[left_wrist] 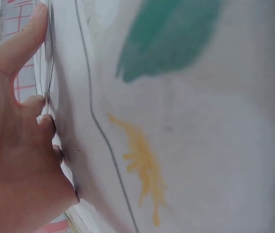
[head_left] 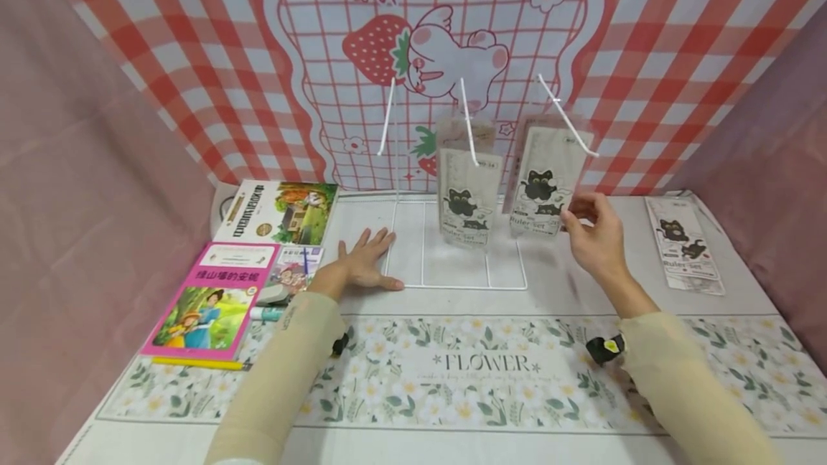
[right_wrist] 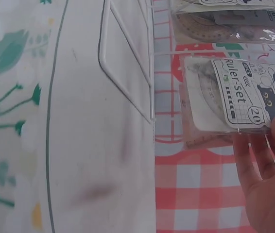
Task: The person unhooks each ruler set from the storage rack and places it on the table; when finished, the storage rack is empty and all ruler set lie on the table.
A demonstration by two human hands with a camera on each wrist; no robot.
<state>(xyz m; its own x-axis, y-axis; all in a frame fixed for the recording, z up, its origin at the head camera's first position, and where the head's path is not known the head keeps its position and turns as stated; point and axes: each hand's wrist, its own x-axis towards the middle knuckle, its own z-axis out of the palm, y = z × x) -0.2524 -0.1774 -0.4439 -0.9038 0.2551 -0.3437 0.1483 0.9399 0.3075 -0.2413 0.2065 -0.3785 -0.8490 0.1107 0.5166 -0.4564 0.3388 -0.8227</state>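
Note:
A white wire display rack [head_left: 474,287] stands on the table, with three hooks reaching forward. Clear packets of rulers hang from two of them, the middle ruler set [head_left: 466,199] and the right ruler set [head_left: 548,171], each with a black cat print. My right hand [head_left: 597,239] pinches the lower right edge of the right ruler set between thumb and fingers; the right wrist view shows the fingers behind the packet [right_wrist: 239,94]. Spread flat, my left hand [head_left: 365,262] rests on the tabletop, fingertips and thumb at the left side of the rack's base.
Another ruler set [head_left: 685,246] lies at the right. On the left are a pink book [head_left: 209,300], a book with a house picture [head_left: 284,212], a yellow pencil [head_left: 197,363] and small stationery. A flowered mat [head_left: 478,400] runs along the front; checked cloth [head_left: 678,77] hangs behind.

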